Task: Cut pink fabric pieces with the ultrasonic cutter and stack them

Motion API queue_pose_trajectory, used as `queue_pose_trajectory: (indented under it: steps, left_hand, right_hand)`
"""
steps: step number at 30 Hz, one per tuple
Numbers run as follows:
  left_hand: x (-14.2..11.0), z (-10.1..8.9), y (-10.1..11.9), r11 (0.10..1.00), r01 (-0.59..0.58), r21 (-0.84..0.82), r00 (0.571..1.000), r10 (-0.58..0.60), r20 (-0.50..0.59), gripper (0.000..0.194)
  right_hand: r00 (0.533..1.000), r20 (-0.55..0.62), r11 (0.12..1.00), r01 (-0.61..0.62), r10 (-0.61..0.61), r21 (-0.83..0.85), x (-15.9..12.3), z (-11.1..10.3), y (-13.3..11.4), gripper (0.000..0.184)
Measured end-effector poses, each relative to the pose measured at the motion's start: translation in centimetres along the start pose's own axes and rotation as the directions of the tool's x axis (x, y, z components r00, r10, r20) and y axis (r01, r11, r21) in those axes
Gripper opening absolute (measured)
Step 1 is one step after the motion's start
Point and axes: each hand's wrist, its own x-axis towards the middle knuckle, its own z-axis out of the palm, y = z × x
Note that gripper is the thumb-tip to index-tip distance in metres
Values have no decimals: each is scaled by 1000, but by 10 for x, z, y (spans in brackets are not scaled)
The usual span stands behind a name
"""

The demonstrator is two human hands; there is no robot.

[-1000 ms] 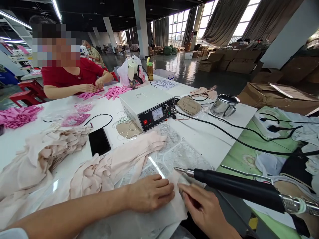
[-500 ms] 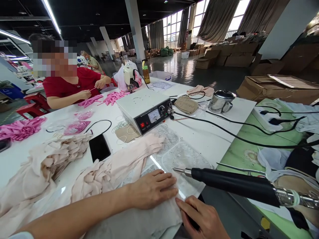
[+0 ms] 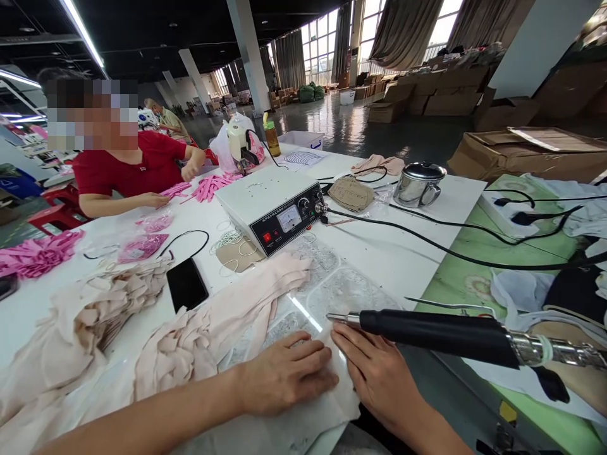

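Note:
My left hand rests palm down, fingers slightly bent, on a pale, thin cloth piece at the table's front edge. Fingers stretched out together, my right hand lies at the right edge of this cloth. Just above its fingertips is the metal tip of a black-handled, probe-like tool, which comes in from the right; neither hand grips it. Under and beyond the hands lies a clear sheet. Left of them are piles of pale pink fabric pieces.
A control box with a meter stands mid-table, its black cable running right. Around it are a phone, a steel mug and pink strips. A person in red sits across on the left. A power strip lies right.
My right hand has moved up and forward, its bent fingers now straightened along the cloth edge. My left hand has shifted slightly, with fingers more bent. The person in red has lowered one hand.

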Motion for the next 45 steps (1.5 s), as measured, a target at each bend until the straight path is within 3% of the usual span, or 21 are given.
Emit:
queue_pose_trajectory:
  steps: [13,19,34,40,45]
  left_hand:
    - [-3,2,-8,998,5,-61,999,-2,53,28]
    - [1,-3,-9,999,-25,-42,998,28,53,27]
    - [-1,-3,-4,999,43,29,995,-45,86,32]
    - [0,-7,-1,994,98,41,990,-102,94,31]
    - [-2,-6,0,994,104,16,988,-105,112,33]
  right_hand:
    - [992,129,1000,-6,4,15,-1,-7,3,41]
    - [993,115,1000,-6,6,2,-4,-4,3,45]
    - [987,143,992,91,-77,-91,-5,-7,6,44]
    - [982,180,995,74,-62,-60,-8,-10,10,47]
    - [996,77,996,47,-52,70,-10,-10,12,44]
